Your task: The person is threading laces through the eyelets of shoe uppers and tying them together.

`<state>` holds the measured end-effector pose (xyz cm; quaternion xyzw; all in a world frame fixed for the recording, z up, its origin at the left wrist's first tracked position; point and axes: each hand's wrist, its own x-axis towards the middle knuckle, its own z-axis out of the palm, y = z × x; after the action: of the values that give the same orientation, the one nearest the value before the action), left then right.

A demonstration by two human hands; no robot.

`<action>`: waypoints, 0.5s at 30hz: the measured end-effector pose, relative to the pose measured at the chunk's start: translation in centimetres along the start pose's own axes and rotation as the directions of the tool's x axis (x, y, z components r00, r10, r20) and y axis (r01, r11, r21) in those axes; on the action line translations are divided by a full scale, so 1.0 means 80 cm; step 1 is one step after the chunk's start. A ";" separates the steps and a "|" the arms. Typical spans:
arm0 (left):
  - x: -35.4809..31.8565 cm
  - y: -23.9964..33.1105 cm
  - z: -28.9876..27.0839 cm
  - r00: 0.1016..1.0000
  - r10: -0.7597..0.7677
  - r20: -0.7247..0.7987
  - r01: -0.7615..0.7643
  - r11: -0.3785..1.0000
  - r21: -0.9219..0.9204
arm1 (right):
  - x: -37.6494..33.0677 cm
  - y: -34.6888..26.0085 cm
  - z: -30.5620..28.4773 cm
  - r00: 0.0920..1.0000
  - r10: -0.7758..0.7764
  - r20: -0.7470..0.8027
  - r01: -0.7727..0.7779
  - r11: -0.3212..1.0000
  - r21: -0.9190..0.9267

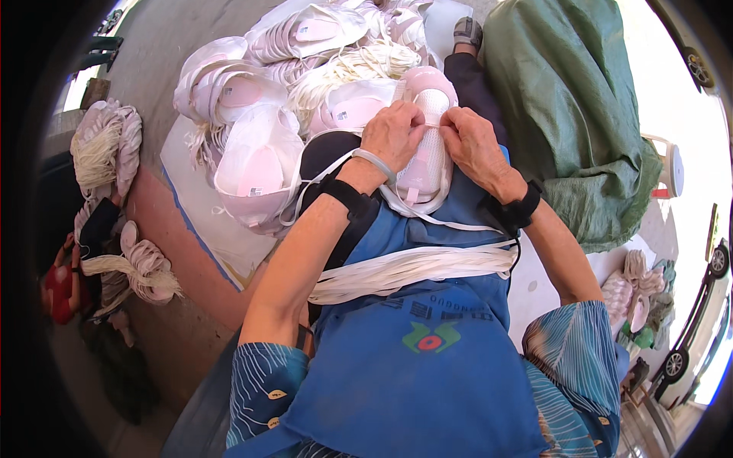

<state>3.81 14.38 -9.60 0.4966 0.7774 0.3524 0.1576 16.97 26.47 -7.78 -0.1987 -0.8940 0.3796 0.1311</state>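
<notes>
A pink and white shoe upper lies lengthwise on my lap, its toe pointing away from me. My left hand is closed at the upper's left edge, thumb and fingers pinched together over its middle. Opposite it, my right hand pinches at the right edge, close to the left fingertips. A white shoelace trails from the upper's near end across my blue apron, and more lace loops beside my left wrist. The fingertips partly hide what they grip; it looks like the lace. A flat bundle of white laces lies across my lap.
Stacked pink and white uppers and a heap of cream laces lie on a white sheet ahead and left. A large green cloth cover stands at right, near a stool. Another person sits far left beside more uppers.
</notes>
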 end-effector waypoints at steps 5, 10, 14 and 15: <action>0.000 -0.004 0.002 1.000 -0.013 0.005 0.013 1.000 0.007 | 0.001 -0.001 0.000 1.000 -0.007 0.027 0.007 1.000 0.003; -0.001 -0.002 0.002 1.000 -0.009 0.003 0.009 1.000 0.027 | -0.001 0.001 0.001 0.999 -0.028 0.016 0.028 1.000 -0.012; -0.001 0.000 0.001 1.000 -0.014 0.005 0.014 1.000 0.024 | -0.001 -0.001 0.000 0.999 -0.034 0.023 0.034 0.999 -0.032; -0.001 -0.001 0.001 1.000 -0.003 0.004 0.003 0.999 0.036 | 0.000 -0.002 0.000 0.999 -0.040 0.019 0.040 0.999 -0.033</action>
<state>3.82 14.34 -9.70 0.4990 0.7840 0.3371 0.1507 16.97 26.38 -7.64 -0.1795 -0.9052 0.3636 0.1272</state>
